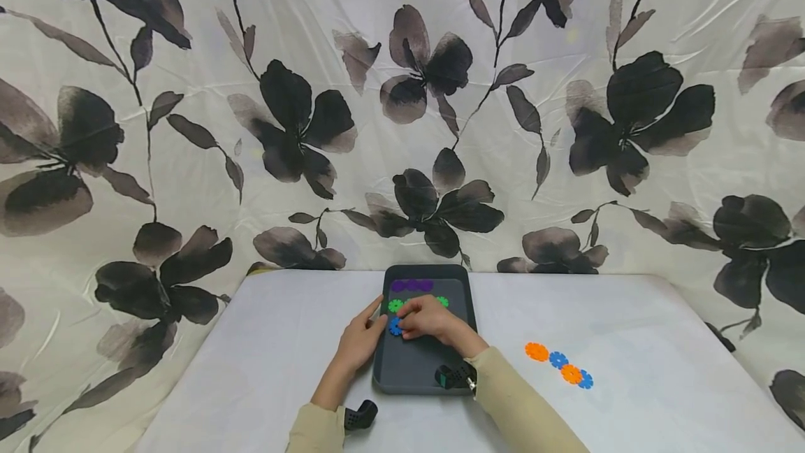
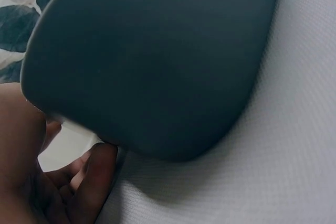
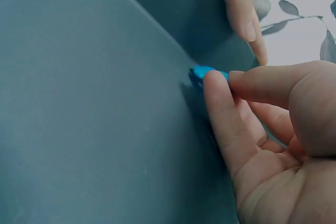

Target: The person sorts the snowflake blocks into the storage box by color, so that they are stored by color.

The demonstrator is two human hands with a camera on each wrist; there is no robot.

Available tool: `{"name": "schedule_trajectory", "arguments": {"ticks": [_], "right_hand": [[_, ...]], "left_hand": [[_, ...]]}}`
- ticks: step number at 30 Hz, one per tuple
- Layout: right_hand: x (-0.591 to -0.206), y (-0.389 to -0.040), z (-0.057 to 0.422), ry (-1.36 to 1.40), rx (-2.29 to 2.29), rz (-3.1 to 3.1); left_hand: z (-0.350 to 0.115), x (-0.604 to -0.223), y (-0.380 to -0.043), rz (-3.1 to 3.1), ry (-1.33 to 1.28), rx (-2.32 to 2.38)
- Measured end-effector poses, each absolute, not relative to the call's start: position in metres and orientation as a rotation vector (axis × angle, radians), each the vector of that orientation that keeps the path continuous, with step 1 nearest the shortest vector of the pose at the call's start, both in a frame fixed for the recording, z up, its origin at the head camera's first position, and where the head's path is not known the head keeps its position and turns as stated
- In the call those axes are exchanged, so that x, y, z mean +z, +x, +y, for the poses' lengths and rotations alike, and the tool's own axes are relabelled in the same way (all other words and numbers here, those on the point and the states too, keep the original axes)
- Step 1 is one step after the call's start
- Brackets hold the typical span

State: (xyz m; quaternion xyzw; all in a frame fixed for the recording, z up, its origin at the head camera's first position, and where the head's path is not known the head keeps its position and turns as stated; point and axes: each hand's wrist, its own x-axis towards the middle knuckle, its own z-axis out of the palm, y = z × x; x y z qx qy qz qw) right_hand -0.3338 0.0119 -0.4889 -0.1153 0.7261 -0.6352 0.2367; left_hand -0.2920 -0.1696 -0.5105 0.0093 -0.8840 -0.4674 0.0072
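Note:
A dark grey tray lies lengthwise on the white table. My left hand holds its left rim; in the left wrist view the fingers bend against the tray's outer edge. Over the tray, my right hand pinches a blue notched disc between thumb and fingertip, low beside the tray's side wall. Blue also shows at the fingertips in the head view, on a disc. Purple discs form a row at the tray's far end. Green notched discs sit below them, partly hidden by the right hand.
Right of the tray, orange discs and blue discs lie in a slanting line on the white table, some touching or overlapping. A floral cloth hangs behind the table.

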Motion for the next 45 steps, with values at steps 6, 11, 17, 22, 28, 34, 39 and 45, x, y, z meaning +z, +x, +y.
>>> {"name": "schedule_trajectory", "arguments": {"ticks": [6,11,17,22,28,34,39,45], "right_hand": [[-0.4878,-0.3327,0.0115,-0.321,-1.742,2.008],[-0.4890,-0.3324,0.0118,-0.329,-1.738,2.027],[-0.4927,-0.3343,0.0118,-0.335,-1.722,2.045],[-0.4937,-0.3353,0.0115,-0.343,-1.718,2.060],[-0.4918,-0.3324,0.0114,-0.349,-1.712,2.081],[-0.4909,-0.3291,0.0116,-0.347,-1.720,2.076],[-0.4910,-0.3296,0.0117,-0.348,-1.714,2.076],[-0.4892,-0.3294,0.0121,-0.344,-1.710,2.081]], "left_hand": [[-0.1696,-0.5088,-0.2934,-2.766,0.032,-1.457],[-0.1692,-0.5101,-0.2938,-2.759,0.040,-1.464],[-0.1694,-0.5100,-0.2935,-2.749,0.031,-1.472],[-0.1697,-0.5092,-0.2938,-2.740,0.028,-1.484],[-0.1689,-0.5097,-0.2928,-2.741,0.029,-1.477],[-0.1695,-0.5105,-0.2915,-2.734,0.027,-1.475],[-0.1699,-0.5118,-0.2918,-2.734,0.021,-1.484],[-0.1692,-0.5118,-0.2922,-2.750,0.034,-1.460]]}}
